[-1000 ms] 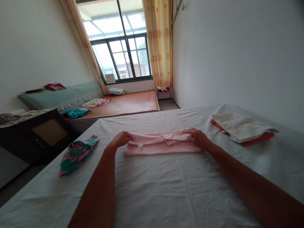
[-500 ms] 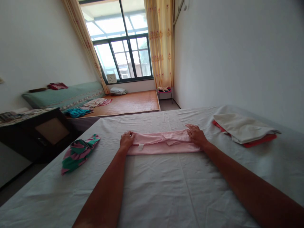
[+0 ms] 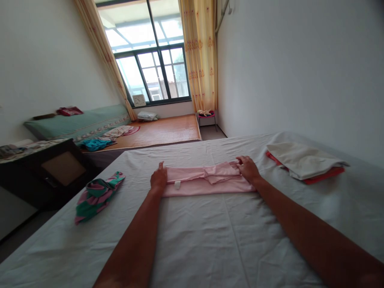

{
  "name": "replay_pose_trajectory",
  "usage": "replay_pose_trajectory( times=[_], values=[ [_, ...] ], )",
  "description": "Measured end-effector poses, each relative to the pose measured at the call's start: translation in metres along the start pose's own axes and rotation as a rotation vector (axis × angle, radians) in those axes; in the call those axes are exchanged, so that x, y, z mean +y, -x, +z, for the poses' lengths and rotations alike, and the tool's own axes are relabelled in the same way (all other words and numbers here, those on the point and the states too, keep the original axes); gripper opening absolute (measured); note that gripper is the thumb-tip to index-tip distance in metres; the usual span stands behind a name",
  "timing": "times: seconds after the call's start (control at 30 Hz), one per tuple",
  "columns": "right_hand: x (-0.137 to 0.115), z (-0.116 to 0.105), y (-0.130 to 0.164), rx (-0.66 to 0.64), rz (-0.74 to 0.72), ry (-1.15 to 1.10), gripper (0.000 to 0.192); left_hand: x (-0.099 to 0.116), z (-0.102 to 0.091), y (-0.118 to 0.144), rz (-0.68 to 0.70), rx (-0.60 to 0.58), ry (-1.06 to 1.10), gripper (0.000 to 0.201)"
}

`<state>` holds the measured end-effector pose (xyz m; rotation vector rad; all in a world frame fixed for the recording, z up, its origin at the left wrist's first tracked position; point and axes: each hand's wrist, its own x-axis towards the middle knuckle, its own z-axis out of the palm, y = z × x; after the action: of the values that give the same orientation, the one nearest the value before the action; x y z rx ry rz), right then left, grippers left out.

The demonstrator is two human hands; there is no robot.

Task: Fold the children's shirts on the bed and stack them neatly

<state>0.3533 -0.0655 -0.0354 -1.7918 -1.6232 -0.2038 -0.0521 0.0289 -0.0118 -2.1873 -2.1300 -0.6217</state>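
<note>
Both hands on the pink garment, mid-bed.

The pink garment [image 3: 207, 182] lies folded into a long strip across the white sheet of the bed [image 3: 192, 240]. The left hand [image 3: 159, 179] presses its left end, fingers flat and open; the right hand [image 3: 247, 169] rests on the right end, fingers spread. A green-and-pink cloth [image 3: 97, 195] lies off left; a folded white-and-red stack [image 3: 303, 162] sits right.

Pink cloth [image 3: 207, 182]: soft, light pink, folded into a long flat strip. Lies across the middle of the white bed sheet [image 3: 198, 240], going left to right. Top layer is bunched w/ small wrinkles near the right end. Small white tag shows near the left end, front side.
</note>
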Motion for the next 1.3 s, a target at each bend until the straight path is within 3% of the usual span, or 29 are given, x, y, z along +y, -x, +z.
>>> replay_pose_trajectory(
  times=[0.07, 0.13, 0.23, 0.33, 0.43, 0.53, 0.6, 0.7, 0.83, 0.97, 1.07, 1.13, 1.2, 1.3],
  values=[
    [-0.013, -0.008, 0.005, 0.016, -0.111, 0.032, 0.036, -0.003, -0.004, -0.003, -0.034, -0.029, 0.022, 0.046],
    [-0.030, -0.014, 0.013, -0.050, -0.248, 0.040, 0.039, -0.008, -0.010, -0.007, -0.041, -0.081, 0.032, 0.047],
    [-0.051, -0.012, 0.027, -0.276, -0.396, 0.013, 0.041, -0.015, -0.020, -0.009, 0.003, -0.253, 0.003, 0.043],
    [-0.055, -0.006, 0.032, -0.443, -0.448, -0.063, 0.042, -0.012, -0.031, -0.004, 0.103, -0.376, 0.058, 0.032],
    [-0.041, -0.010, 0.022, -0.332, -0.387, -0.150, 0.042, 0.006, -0.046, 0.003, 0.234, -0.378, 0.246, 0.023],
    [-0.017, -0.022, 0.009, -0.124, -0.261, -0.188, 0.043, 0.047, -0.061, 0.006, 0.285, -0.378, 0.408, 0.024],
    [-0.002, -0.030, 0.004, -0.052, -0.173, -0.219, 0.044, 0.088, -0.068, 0.008, 0.243, -0.397, 0.508, 0.027],
    [0.014, -0.040, 0.003, 0.001, -0.012, -0.281, 0.040, 0.156, -0.067, 0.015, 0.142, -0.533, 0.655, 0.021],
    [0.025, -0.047, 0.006, 0.000, 0.115, -0.297, 0.034, 0.232, -0.041, 0.036, 0.094, -0.672, 0.756, 0.018],
    [0.034, -0.050, 0.005, -0.010, 0.204, -0.280, 0.032, 0.274, -0.009, 0.057, 0.108, -0.744, 0.797, 0.021],
    [0.037, -0.054, 0.003, -0.004, 0.243, -0.259, 0.031, 0.281, -0.001, 0.063, 0.145, -0.817, 0.829, 0.028],
    [0.033, -0.057, 0.001, 0.022, 0.251, -0.245, 0.034, 0.275, -0.003, 0.061, 0.205, -0.773, 0.837, 0.034],
    [0.022, -0.058, 0.001, 0.067, 0.178, -0.227, 0.037, 0.259, -0.006, 0.057, 0.294, -0.586, 0.781, 0.035],
    [-0.004, -0.051, 0.007, 0.017, -0.130, -0.187, 0.041, 0.223, -0.001, 0.057, 0.519, -0.276, 0.503, 0.035]
  ],
)
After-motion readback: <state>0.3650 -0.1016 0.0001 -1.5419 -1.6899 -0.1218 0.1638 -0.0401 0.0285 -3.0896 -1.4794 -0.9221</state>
